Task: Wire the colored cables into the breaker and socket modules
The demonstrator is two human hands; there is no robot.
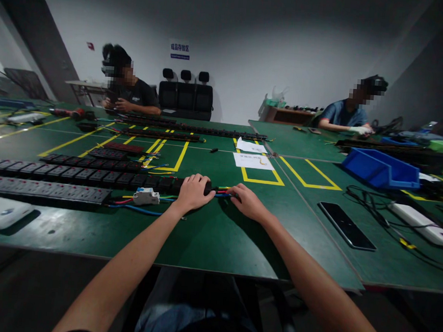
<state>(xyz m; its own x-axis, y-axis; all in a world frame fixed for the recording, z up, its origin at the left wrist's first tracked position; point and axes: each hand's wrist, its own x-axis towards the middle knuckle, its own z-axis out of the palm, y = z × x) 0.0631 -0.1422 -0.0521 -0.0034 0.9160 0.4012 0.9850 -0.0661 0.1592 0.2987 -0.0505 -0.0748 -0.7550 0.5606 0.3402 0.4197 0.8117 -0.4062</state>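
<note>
Head view: your left hand [195, 192] is half closed over the right end of the long black strip [143, 182], fingers across the top and far side, thumb stretched toward the wires; it appears to hold that end against the green table [200, 246]. Your right hand [248, 201] is nearly closed, thumb and fingers bunched on the coloured wires [222, 190] just beyond that end; how firm the pinch is, cannot tell. Strip lies flat, running leftward from your hand, behind the grey strip [43, 189]. Risks, as judged: a hard sideways pull by the right hand could strain the wires where they leave the strip, the more so if the left hand's hold is light. If the left hand presses unevenly, the long strip could swivel and nudge the grey one. The white block [146, 196] and the loose blue wire [137, 210] sit near your left wrist; a low sweep of that forearm might catch them. Pose: forearms reach in from the lower corners and converge at mid-table, hands close but apart; left wrist slightly bent, palm down; right hand angled inward, knuckles up.
</note>
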